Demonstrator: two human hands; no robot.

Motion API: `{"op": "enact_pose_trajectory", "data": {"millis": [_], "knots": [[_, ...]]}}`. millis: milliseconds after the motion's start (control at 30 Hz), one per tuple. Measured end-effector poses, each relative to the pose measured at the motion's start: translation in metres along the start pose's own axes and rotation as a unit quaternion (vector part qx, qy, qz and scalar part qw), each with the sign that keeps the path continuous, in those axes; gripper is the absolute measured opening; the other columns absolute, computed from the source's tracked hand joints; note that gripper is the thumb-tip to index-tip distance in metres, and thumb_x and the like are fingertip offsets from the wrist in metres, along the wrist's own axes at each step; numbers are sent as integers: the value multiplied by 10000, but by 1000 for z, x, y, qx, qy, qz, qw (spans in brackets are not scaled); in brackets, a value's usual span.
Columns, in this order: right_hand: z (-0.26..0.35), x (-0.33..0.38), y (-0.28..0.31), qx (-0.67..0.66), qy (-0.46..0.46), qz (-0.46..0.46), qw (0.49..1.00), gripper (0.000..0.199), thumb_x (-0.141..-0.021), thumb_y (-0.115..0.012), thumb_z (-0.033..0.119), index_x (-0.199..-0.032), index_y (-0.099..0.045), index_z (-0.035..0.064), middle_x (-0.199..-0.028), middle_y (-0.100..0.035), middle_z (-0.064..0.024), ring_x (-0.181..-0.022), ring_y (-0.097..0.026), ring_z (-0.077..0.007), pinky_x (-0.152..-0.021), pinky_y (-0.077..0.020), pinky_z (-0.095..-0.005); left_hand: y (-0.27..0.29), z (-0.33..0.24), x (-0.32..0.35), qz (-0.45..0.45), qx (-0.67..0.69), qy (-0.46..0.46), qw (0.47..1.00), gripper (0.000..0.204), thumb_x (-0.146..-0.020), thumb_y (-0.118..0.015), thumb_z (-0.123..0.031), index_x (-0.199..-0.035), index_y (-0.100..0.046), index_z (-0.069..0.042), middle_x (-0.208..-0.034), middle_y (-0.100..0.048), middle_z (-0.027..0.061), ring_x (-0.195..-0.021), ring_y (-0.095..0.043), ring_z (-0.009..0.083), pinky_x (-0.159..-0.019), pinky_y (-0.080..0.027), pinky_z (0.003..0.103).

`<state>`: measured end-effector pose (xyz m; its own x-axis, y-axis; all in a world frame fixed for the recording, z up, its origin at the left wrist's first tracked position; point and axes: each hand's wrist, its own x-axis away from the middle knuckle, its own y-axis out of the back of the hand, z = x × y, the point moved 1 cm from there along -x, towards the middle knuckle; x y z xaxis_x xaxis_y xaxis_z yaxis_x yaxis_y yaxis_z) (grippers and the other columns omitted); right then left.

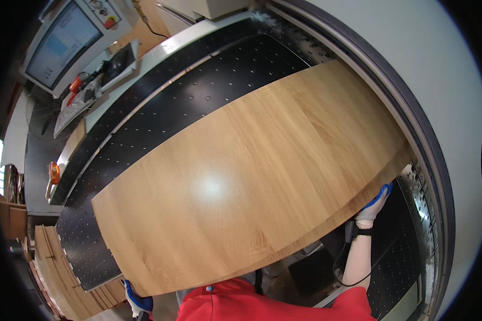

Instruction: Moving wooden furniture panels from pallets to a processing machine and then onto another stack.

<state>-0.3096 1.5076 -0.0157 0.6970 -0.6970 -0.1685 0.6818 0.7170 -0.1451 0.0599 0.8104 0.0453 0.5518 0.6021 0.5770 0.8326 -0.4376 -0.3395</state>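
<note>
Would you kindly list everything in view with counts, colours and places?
Wood-grain boards: at least two, light brown, overlapping across the centre
Dotted work surface: count unclear, black, around the boards
Screen: one, bluish, upper left
Round button: one, red, beside the screen
Flat sheets: several, brown, stacked lower left
Lamp-like object: one, orange, far left
Clutter: several items, mixed colours, near the screen
Wristband: one, black, right wrist
Top: one, red, lower edge
Left hand: one, white-and-blue glove, boards' lower-left corner
Right hand: one, white-and-blue glove, boards' lower-right edge
</note>
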Motion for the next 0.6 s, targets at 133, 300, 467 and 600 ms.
{"op": "enact_pose_trajectory", "data": {"millis": [133, 300, 467, 600], "knots": [[-18, -21, -104, -61, -19, -2, 998, 784, -1006, -569, 351, -1559, -141, -2, -1593, -236, -142, -1432, -303, -235, -1191, -232, -363, 7, -6, -36, -1, 102, -59, 993, 655, -1003, -425, -538, -1361, -522, 2, -1386, -564, 156, -1309, -509, 299, -1124, -380, 471], [-54, -49, -243, 131, 51, 67, 988, 962, -966, -535, 558, -1546, -81, -61, -1630, -41, -258, -1523, -17, -343, -1233, -47, -422, 40, -33, -99, -97, -4, -281, 955, 659, -1039, -410, -435, -1583, -167, -152, -1640, -126, 98, -1495, -175, 238, -1191, -145, 383], [-60, -4, -293, -4, 24, 53, 998, 953, -968, -563, 512, -1549, -65, -57, -1630, -14, -248, -1525, -26, -313, -1234, -88, -415, -4, -28, -88, -126, 80, -298, 943, 656, -1052, -342, -450, -1590, -149, -127, -1660, -92, 113, -1534, -65, 255, -1215, 2, 418], [-68, 54, -326, -182, -64, 86, 977, 903, -999, -575, 390, -1571, 15, 15, -1641, 46, -149, -1498, -185, -259, -1227, -176, -362, 43, -31, -102, -140, 107, -299, 938, 668, -1054, -338, -459, -1583, -158, -93, -1661, -92, 125, -1534, -70, 265, -1223, 23, 445]]}}
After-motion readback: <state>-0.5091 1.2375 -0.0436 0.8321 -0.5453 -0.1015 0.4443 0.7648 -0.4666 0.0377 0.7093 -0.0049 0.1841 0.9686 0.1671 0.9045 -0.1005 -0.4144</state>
